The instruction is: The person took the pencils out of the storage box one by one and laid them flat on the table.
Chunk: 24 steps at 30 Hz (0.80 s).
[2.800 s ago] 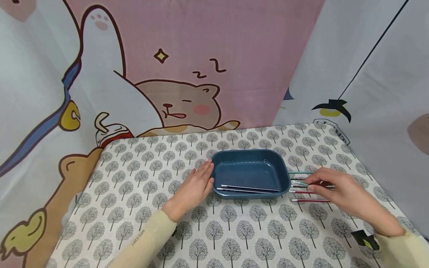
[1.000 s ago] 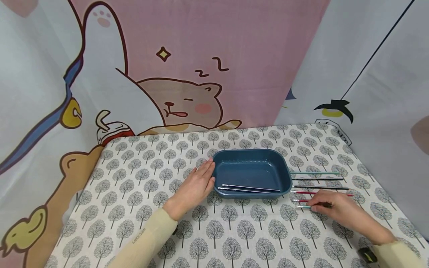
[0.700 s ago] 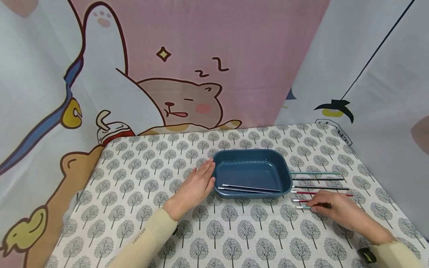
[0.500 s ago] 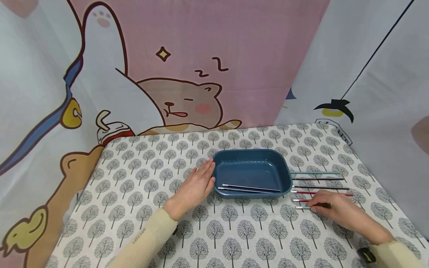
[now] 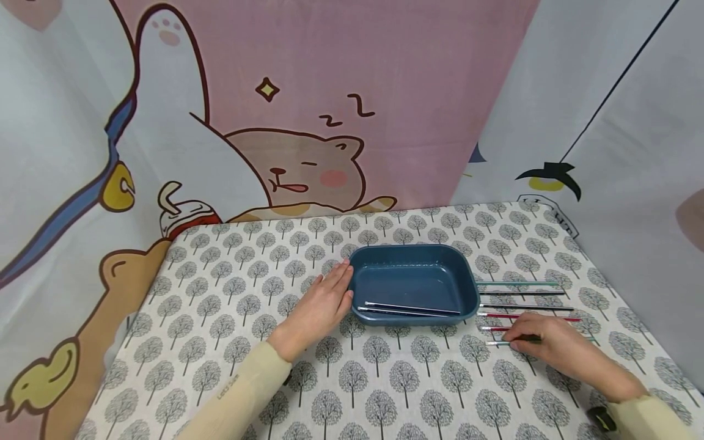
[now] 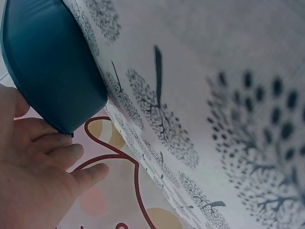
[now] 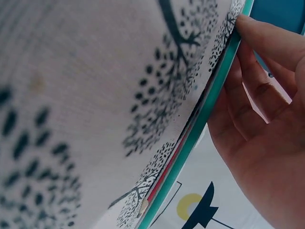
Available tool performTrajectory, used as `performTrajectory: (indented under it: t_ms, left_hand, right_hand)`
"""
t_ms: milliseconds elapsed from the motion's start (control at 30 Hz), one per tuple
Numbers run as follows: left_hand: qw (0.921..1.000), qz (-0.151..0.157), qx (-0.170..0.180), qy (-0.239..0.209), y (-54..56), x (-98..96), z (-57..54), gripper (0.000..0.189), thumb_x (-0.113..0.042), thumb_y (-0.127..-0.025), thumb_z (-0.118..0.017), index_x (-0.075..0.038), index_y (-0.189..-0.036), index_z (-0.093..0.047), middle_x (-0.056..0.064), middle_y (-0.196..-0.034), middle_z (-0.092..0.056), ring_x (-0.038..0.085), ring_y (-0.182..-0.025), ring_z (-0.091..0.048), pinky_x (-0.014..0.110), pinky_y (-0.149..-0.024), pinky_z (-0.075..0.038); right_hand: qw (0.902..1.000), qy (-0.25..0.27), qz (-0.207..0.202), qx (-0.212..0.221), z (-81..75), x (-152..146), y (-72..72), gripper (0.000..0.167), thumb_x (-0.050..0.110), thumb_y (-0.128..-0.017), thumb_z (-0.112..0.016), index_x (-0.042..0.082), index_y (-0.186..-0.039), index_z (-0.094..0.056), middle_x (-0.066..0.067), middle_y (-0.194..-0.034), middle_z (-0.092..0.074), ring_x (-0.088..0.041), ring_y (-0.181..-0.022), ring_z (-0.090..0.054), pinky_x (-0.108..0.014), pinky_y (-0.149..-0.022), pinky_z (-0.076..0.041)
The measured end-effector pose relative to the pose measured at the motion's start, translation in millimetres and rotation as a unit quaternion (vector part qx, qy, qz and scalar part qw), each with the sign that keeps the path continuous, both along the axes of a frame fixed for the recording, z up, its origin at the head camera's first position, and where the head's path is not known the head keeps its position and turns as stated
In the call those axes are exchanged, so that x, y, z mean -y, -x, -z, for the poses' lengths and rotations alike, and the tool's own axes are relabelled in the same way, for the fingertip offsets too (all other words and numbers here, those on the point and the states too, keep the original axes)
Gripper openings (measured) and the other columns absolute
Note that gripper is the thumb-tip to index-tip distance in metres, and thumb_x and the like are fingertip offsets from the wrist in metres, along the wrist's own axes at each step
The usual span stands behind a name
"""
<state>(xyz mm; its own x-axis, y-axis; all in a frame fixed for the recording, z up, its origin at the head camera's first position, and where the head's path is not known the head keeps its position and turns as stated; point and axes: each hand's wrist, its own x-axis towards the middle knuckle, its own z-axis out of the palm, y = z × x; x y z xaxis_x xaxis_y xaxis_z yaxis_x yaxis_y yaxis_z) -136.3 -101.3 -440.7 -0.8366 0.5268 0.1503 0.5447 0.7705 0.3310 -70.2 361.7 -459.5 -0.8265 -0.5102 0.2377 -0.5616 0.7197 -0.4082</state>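
Observation:
My left hand rests its fingers, fairly straight, against the left end of the blue tray. In the left wrist view the fingertips touch the rim of the tray. Two dark pencils lie inside, along the near wall. To the right of the tray, my right hand pinches a green pencil at the near end of a row. Also in that row are two red pencils, two dark ones and another green one. The right wrist view shows the pinched green pencil close up.
A white cloth with a tree print covers the table. Behind it hangs a pink curtain with a cartoon bear; pale curtain hangs at the right side.
Since the earliest frame my right hand has brought the green pencil from the middle of the row to its near end. Lately it has barely shifted; my left hand stays at the tray.

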Motion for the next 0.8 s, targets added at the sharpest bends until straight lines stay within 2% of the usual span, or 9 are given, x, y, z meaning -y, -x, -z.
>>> performTrajectory:
  t_ms: [267, 467, 700, 800]
  left_hand:
    - [1.0, -0.001, 0.0, 0.004, 0.8, -0.1, 0.6, 0.056, -0.027, -0.112, -0.045, 0.001, -0.159, -0.034, 0.014, -0.168, -0.022, 0.036, -0.153, -0.031, 0.061, -0.119, -0.031]
    - [1.0, -0.003, 0.004, 0.004, 1.0, 0.0, 0.8, 0.056, -0.027, -0.112, -0.045, 0.001, -0.16, -0.033, 0.013, -0.169, -0.021, 0.034, -0.154, -0.029, 0.06, -0.12, -0.031]
    - [1.0, 0.0, 0.0, 0.002, 1.2, -0.1, 0.1, 0.056, -0.026, -0.112, -0.045, 0.001, -0.159, -0.034, 0.014, -0.168, -0.023, 0.035, -0.153, -0.031, 0.061, -0.119, -0.031]
    - [1.0, 0.001, -0.002, -0.001, 1.0, 0.2, 0.0, 0.056, -0.026, -0.111, -0.045, 0.002, -0.159, -0.035, 0.015, -0.168, -0.024, 0.036, -0.152, -0.032, 0.061, -0.118, -0.032]
  right_hand:
    - [0.9998, -0.003, 0.008, 0.015, 0.7, 1.8, 0.6, 0.031, 0.003, -0.076, -0.089, 0.027, -0.094, -0.08, 0.018, -0.095, -0.068, 0.004, -0.083, -0.063, -0.022, -0.066, -0.057]
    - [0.9978, -0.031, 0.047, 0.036, -1.6, 4.9, -1.0, 0.027, 0.009, -0.078, -0.089, 0.026, -0.097, -0.08, 0.016, -0.097, -0.069, 0.005, -0.083, -0.061, -0.024, -0.065, -0.057]
    - [0.9938, -0.06, 0.085, 0.039, -20.0, 6.4, -5.5, 0.027, 0.018, -0.081, -0.089, 0.032, -0.101, -0.078, 0.015, -0.104, -0.068, 0.0, -0.091, -0.063, -0.029, -0.07, -0.058]
    - [0.9943, -0.063, 0.085, 0.011, -31.2, 7.9, -7.3, 0.027, 0.018, -0.08, -0.089, 0.031, -0.102, -0.079, 0.015, -0.105, -0.067, -0.001, -0.091, -0.063, -0.03, -0.07, -0.058]
